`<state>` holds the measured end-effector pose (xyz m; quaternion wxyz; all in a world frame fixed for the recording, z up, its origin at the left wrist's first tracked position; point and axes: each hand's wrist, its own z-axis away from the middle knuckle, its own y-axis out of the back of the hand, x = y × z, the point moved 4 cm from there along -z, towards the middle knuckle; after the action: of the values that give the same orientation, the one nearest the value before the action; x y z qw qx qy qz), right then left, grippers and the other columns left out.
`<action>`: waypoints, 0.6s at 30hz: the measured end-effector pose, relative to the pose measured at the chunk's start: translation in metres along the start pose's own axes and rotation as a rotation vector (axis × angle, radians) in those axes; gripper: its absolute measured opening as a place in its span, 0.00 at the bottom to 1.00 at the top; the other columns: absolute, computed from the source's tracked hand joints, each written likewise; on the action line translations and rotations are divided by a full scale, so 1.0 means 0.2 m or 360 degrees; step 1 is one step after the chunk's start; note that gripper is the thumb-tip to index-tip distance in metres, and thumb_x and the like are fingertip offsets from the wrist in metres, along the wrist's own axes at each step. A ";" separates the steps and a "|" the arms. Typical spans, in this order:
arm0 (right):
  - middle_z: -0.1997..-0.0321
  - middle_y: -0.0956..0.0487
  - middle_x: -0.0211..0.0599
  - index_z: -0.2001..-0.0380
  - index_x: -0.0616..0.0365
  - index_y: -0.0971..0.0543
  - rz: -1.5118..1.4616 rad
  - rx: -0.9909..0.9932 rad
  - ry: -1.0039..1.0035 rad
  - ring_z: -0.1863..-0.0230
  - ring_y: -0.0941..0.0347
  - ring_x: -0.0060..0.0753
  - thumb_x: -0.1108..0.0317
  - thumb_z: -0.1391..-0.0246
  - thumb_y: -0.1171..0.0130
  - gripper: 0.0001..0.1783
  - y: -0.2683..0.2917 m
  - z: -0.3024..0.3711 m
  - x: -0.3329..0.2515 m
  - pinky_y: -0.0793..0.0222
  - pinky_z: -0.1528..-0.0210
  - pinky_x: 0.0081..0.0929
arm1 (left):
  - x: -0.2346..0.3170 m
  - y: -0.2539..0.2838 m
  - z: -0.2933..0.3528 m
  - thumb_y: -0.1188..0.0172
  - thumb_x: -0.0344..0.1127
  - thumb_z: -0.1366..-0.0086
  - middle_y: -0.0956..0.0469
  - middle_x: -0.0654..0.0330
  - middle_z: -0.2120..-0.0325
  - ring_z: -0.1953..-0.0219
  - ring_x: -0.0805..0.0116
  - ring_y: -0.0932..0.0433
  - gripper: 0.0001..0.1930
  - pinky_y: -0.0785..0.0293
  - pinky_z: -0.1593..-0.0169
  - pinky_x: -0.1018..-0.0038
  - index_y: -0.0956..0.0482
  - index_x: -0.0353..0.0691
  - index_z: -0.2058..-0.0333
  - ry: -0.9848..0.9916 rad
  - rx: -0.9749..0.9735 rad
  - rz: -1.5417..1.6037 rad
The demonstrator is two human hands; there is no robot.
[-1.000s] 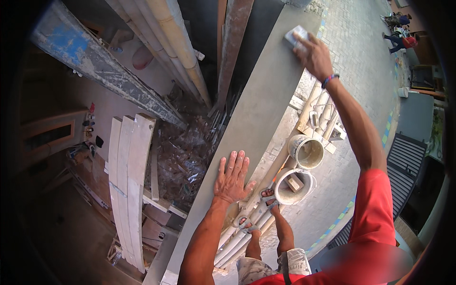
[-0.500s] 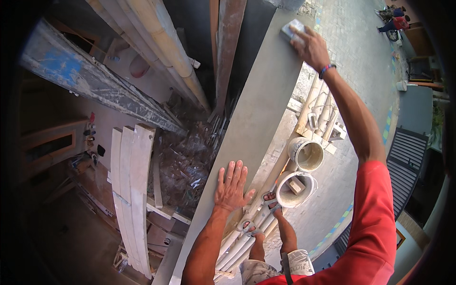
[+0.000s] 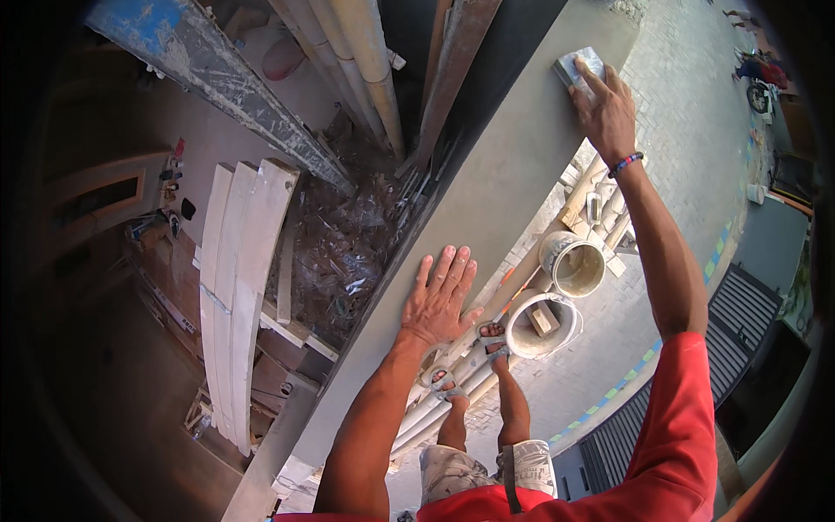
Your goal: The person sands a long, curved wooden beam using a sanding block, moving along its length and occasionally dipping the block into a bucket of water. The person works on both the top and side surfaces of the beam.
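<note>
A long, smooth grey plastered wall top (image 3: 504, 191) runs from the lower left to the upper right. On its far part, my right hand (image 3: 606, 115) grips a small pale grey rectangular block (image 3: 577, 66), which rests on the plaster. The thumb and fingers are wrapped over the block's near side, so part of it is hidden. My left hand (image 3: 439, 300) lies flat on the nearer stretch of the same surface, fingers spread, holding nothing.
Right of the wall, bamboo poles under my feet hold two plaster-stained buckets: a grey bucket (image 3: 574, 265) and a white bucket (image 3: 520, 337) with a wooden block (image 3: 544, 318) inside. Left are a debris-filled drop (image 3: 348, 261), upright planks (image 3: 228, 304) and a slanting beam (image 3: 235, 96).
The whole view has shifted. My right hand has brought the block slightly nearer along the wall top. My left hand lies a little farther up the surface.
</note>
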<state>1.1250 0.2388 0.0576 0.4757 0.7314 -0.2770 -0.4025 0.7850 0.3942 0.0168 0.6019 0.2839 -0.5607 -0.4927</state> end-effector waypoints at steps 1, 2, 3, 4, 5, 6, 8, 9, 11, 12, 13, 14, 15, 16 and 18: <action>0.36 0.34 0.58 0.43 0.38 0.22 -0.0011 0.0052 -0.0007 0.40 0.35 0.60 0.61 0.50 0.33 0.28 -0.02 0.03 -0.07 0.38 0.38 0.48 | 0.01 0.00 -0.01 0.47 0.60 0.38 0.48 0.50 0.30 0.27 0.50 0.56 0.42 0.62 0.28 0.47 0.40 0.35 0.34 -0.0006 0.0003 0.0005; 0.36 0.34 0.59 0.43 0.38 0.22 -0.0036 0.0120 -0.0013 0.40 0.36 0.62 0.62 0.50 0.33 0.28 -0.06 0.05 -0.17 0.38 0.39 0.48 | 0.01 0.00 -0.01 0.47 0.60 0.38 0.48 0.50 0.30 0.27 0.50 0.56 0.42 0.62 0.28 0.47 0.41 0.35 0.34 -0.0016 0.0028 0.0022; 0.35 0.35 0.60 0.43 0.37 0.22 -0.0092 0.0056 0.0213 0.38 0.37 0.63 0.63 0.52 0.32 0.29 -0.12 0.25 -0.39 0.40 0.36 0.50 | -0.01 0.00 0.02 0.47 0.60 0.39 0.49 0.50 0.30 0.27 0.50 0.56 0.43 0.62 0.28 0.47 0.41 0.35 0.34 0.0003 0.0042 0.0026; 0.34 0.36 0.59 0.42 0.35 0.23 -0.0297 -0.0163 0.0388 0.36 0.38 0.62 0.63 0.53 0.32 0.31 -0.16 0.48 -0.58 0.43 0.33 0.52 | -0.03 0.00 0.06 0.46 0.60 0.39 0.49 0.50 0.29 0.27 0.50 0.56 0.43 0.62 0.28 0.47 0.41 0.36 0.34 0.0022 0.0055 0.0036; 0.32 0.38 0.58 0.42 0.33 0.24 -0.0443 -0.0429 0.0607 0.34 0.39 0.59 0.63 0.54 0.31 0.32 -0.17 0.68 -0.71 0.48 0.30 0.53 | -0.04 -0.01 0.07 0.46 0.60 0.39 0.49 0.50 0.29 0.27 0.50 0.56 0.43 0.62 0.28 0.47 0.41 0.36 0.34 0.0050 0.0022 0.0021; 0.33 0.37 0.57 0.42 0.34 0.24 -0.0389 -0.0436 0.0702 0.35 0.39 0.58 0.63 0.53 0.31 0.32 -0.15 0.71 -0.70 0.46 0.31 0.52 | -0.03 0.00 0.07 0.46 0.60 0.39 0.49 0.50 0.29 0.27 0.50 0.56 0.43 0.62 0.28 0.47 0.42 0.36 0.33 0.0062 -0.0011 0.0012; 0.34 0.35 0.55 0.42 0.35 0.23 -0.0194 -0.0274 0.0654 0.37 0.36 0.55 0.63 0.52 0.32 0.31 -0.09 0.62 -0.53 0.42 0.35 0.50 | -0.03 0.01 0.07 0.47 0.60 0.39 0.50 0.51 0.29 0.26 0.50 0.57 0.43 0.63 0.28 0.48 0.42 0.36 0.33 0.0068 -0.0022 0.0008; 0.36 0.34 0.53 0.42 0.36 0.23 -0.0044 -0.0106 0.0503 0.39 0.35 0.55 0.62 0.51 0.33 0.30 -0.08 0.44 -0.39 0.40 0.37 0.49 | -0.01 0.02 0.06 0.47 0.60 0.39 0.50 0.51 0.29 0.26 0.51 0.57 0.43 0.64 0.27 0.48 0.42 0.36 0.33 0.0050 0.0002 0.0015; 0.39 0.32 0.54 0.42 0.38 0.23 0.0040 -0.0030 0.0056 0.42 0.34 0.55 0.61 0.48 0.35 0.27 -0.04 0.15 -0.14 0.37 0.41 0.47 | 0.01 0.02 0.01 0.47 0.61 0.39 0.51 0.51 0.29 0.26 0.51 0.58 0.43 0.65 0.27 0.49 0.42 0.35 0.33 0.0005 0.0062 0.0026; 0.40 0.31 0.54 0.43 0.39 0.23 0.0015 0.0001 0.0069 0.43 0.33 0.56 0.61 0.48 0.36 0.26 -0.03 0.17 -0.19 0.37 0.41 0.47 | 0.01 0.02 0.01 0.47 0.61 0.39 0.51 0.51 0.29 0.26 0.51 0.59 0.43 0.66 0.27 0.49 0.43 0.35 0.33 0.0003 0.0076 0.0026; 0.41 0.31 0.55 0.43 0.39 0.22 -0.0008 0.0031 0.0082 0.44 0.33 0.56 0.61 0.47 0.37 0.25 -0.06 0.20 -0.27 0.37 0.42 0.47 | 0.02 0.02 0.01 0.48 0.61 0.39 0.52 0.52 0.28 0.26 0.52 0.59 0.44 0.67 0.27 0.49 0.43 0.35 0.33 -0.0001 0.0092 0.0027; 0.42 0.31 0.56 0.43 0.39 0.22 -0.0029 0.0067 0.0095 0.44 0.33 0.57 0.61 0.46 0.38 0.25 -0.09 0.22 -0.35 0.37 0.42 0.47 | 0.02 0.01 0.01 0.48 0.62 0.39 0.55 0.49 0.28 0.26 0.51 0.62 0.45 0.70 0.27 0.49 0.44 0.35 0.33 -0.0014 0.0092 0.0023; 0.40 0.32 0.58 0.43 0.37 0.22 -0.0005 0.0124 0.0324 0.42 0.34 0.59 0.61 0.46 0.37 0.25 -0.13 0.40 -0.51 0.37 0.40 0.47 | 0.02 0.00 0.02 0.48 0.63 0.39 0.56 0.48 0.28 0.26 0.50 0.62 0.46 0.70 0.27 0.49 0.46 0.35 0.32 -0.0004 0.0100 0.0021; 0.37 0.34 0.58 0.43 0.35 0.23 -0.0100 0.0010 0.0491 0.39 0.35 0.60 0.59 0.47 0.36 0.26 -0.18 0.61 -0.65 0.40 0.35 0.49 | 0.00 -0.01 0.04 0.49 0.64 0.39 0.57 0.47 0.28 0.26 0.49 0.63 0.47 0.71 0.26 0.49 0.48 0.35 0.32 0.0025 0.0097 0.0007; 0.35 0.35 0.59 0.42 0.33 0.23 -0.0173 -0.0192 0.0661 0.37 0.37 0.59 0.59 0.47 0.36 0.27 -0.16 0.76 -0.68 0.44 0.32 0.50 | -0.02 -0.01 0.09 0.50 0.65 0.39 0.59 0.46 0.28 0.26 0.47 0.64 0.49 0.71 0.26 0.49 0.52 0.35 0.31 0.0036 0.0165 -0.0007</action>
<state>0.9250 0.2862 0.0387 0.5430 0.7827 -0.1087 -0.2841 0.7678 0.3998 0.0165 0.5914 0.3216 -0.5780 -0.4611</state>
